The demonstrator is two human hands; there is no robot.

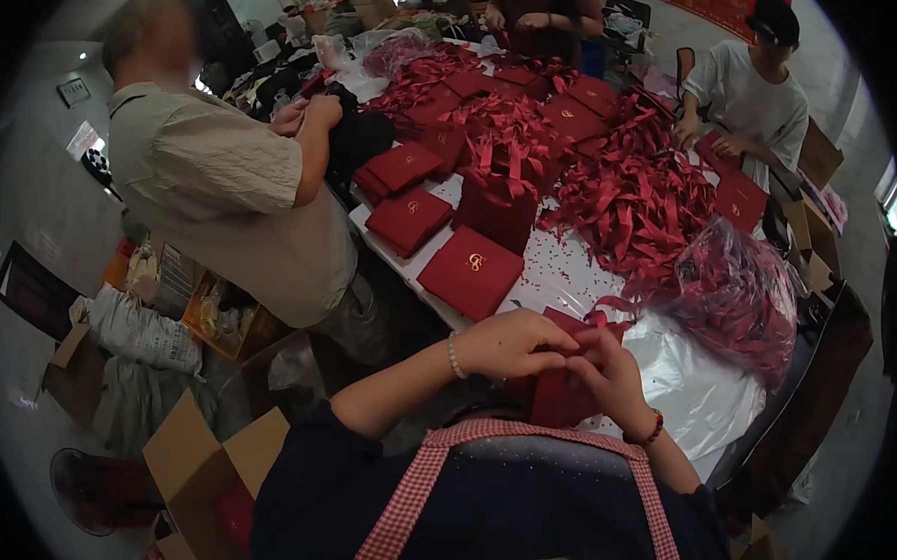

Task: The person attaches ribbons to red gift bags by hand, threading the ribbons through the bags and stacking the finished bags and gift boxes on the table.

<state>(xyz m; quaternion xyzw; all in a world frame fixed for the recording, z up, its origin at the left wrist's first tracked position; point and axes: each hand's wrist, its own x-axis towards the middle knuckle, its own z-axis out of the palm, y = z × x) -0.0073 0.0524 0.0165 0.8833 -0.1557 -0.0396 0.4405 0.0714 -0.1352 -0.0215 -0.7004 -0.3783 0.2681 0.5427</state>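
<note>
My left hand (516,344), with a beaded bracelet at the wrist, and my right hand (610,372) meet fingertip to fingertip in front of my chest. Both are closed in a pinch on a red ribbon (616,305), whose loose end curls up just beyond the right fingers. The pinched part is mostly hidden by the fingers. Under the hands is a red paper bag (560,403), partly covered by them. Close beyond lies a flat red bag with a gold emblem (471,272), and another such bag (409,221) is stacked farther left.
A heap of red ribbons (632,203) and more red bags cover the white table (569,275), with red scraps scattered. A clear plastic sack of ribbons (736,298) bulges at right. One person (223,170) stands left; others work across the table. An open carton (196,454) is at lower left.
</note>
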